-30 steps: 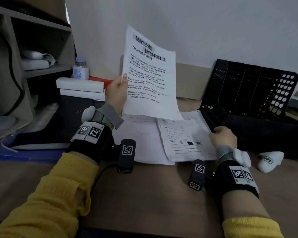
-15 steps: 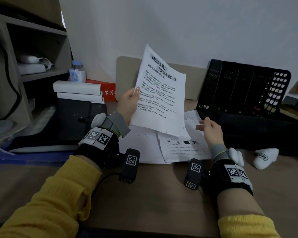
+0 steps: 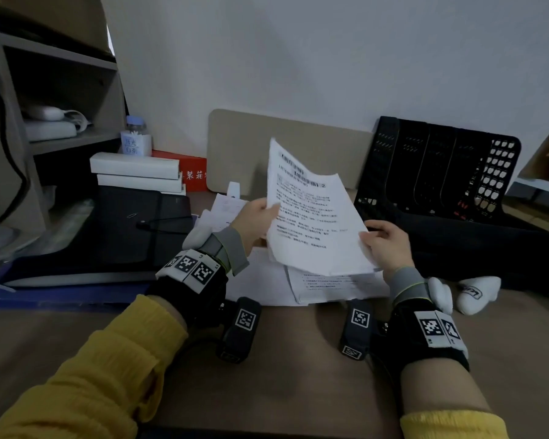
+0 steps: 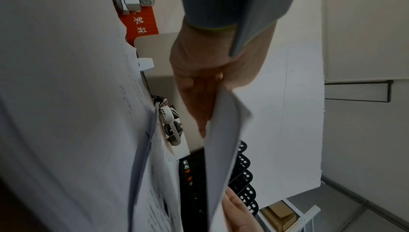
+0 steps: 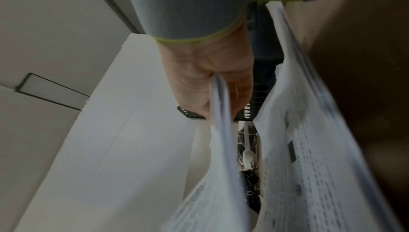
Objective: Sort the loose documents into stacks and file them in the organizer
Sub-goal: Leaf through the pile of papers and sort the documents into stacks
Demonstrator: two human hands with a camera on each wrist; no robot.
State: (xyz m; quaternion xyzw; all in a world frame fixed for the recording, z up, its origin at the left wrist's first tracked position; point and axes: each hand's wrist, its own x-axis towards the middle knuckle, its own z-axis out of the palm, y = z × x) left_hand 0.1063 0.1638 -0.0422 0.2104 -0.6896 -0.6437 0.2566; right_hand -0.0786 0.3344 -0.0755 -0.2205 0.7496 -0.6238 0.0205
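Item: printed sheets (image 3: 311,217), held up off desk betw. both hands, tilted, text side toward wearer. More than one leaf, judging by edges in both wrist views; count unclear.

L hand (image 3: 255,221): pinching left edge, thumb on front, fingers behind. Confirmed in left wrist view, hand (image 4: 205,85) closed on paper edge.

R hand (image 3: 385,245): gripping lower right corner; right wrist view shows paper edge clamped in the hand (image 5: 212,78).

Loose documents (image 3: 330,286): flat on desk directly below hands, overlapping, unsorted; a few more sheets (image 3: 225,207) beyond L hand.

Organizer (image 3: 438,172): black, slotted, beyond and to right of R hand, near. Slots look empty, though insides only partly visible.

Also: black folder (image 3: 133,223) left of L hand; white boxes (image 3: 137,172) beyond that.

Step (est.): sorting, checking/squaring held sheets; filing not yet begun.

Next (est.): needs a pile chosen by heading, or carry to a slot on R side. Keep both edges gripped so sheets don't fan or sag; enter slot edge-first.
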